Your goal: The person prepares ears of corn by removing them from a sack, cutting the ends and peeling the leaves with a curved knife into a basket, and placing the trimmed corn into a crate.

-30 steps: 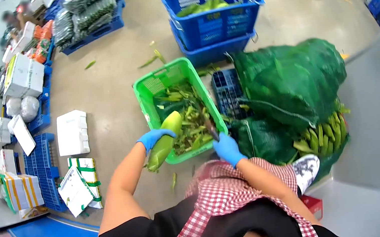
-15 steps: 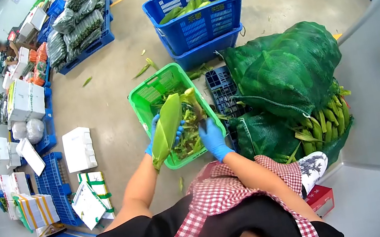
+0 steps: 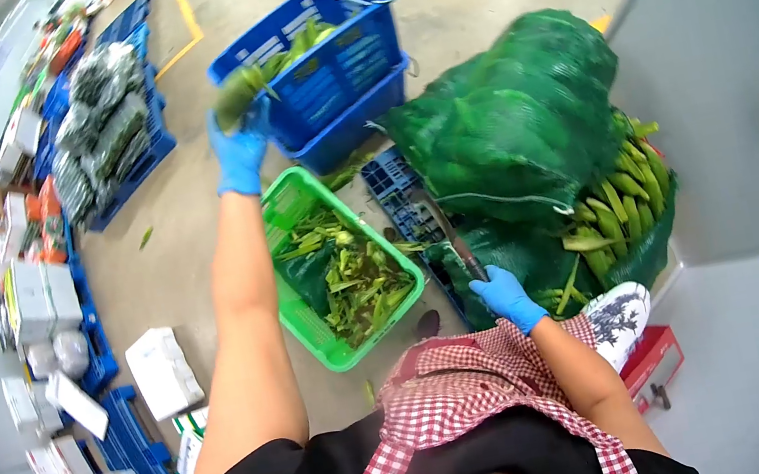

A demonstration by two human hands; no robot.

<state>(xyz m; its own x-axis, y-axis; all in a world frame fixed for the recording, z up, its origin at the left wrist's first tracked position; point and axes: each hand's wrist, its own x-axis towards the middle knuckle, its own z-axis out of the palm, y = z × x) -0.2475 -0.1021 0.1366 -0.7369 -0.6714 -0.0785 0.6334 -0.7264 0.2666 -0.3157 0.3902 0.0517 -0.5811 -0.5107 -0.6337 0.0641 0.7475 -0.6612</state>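
Observation:
My left hand (image 3: 239, 150), in a blue glove, grips an ear of corn in its husk (image 3: 238, 101) at the near left corner of the upper blue crate (image 3: 331, 78). Motion smears the corn and the fingers. More husked ears (image 3: 303, 44) lie inside that crate. My right hand (image 3: 509, 297), also gloved in blue, is closed round the handle of a knife (image 3: 466, 257). Its blade points up and away, over the dark blue pallet beside the green mesh sacks. Between my arms stands a green crate (image 3: 328, 348) holding husk leaves and trimmings (image 3: 363, 286).
Stuffed green mesh sacks (image 3: 512, 122) are piled at the right, one open with corn ears (image 3: 623, 209) showing. A dark blue pallet (image 3: 396, 183) lies beside them. White foam boxes (image 3: 163, 372) and loaded pallets line the left. A grey wall (image 3: 725, 125) bounds the right side.
My left hand has carried the corn from above the green crate forward to the blue crate. My right hand has drawn back to the right with the knife. The view has shifted.

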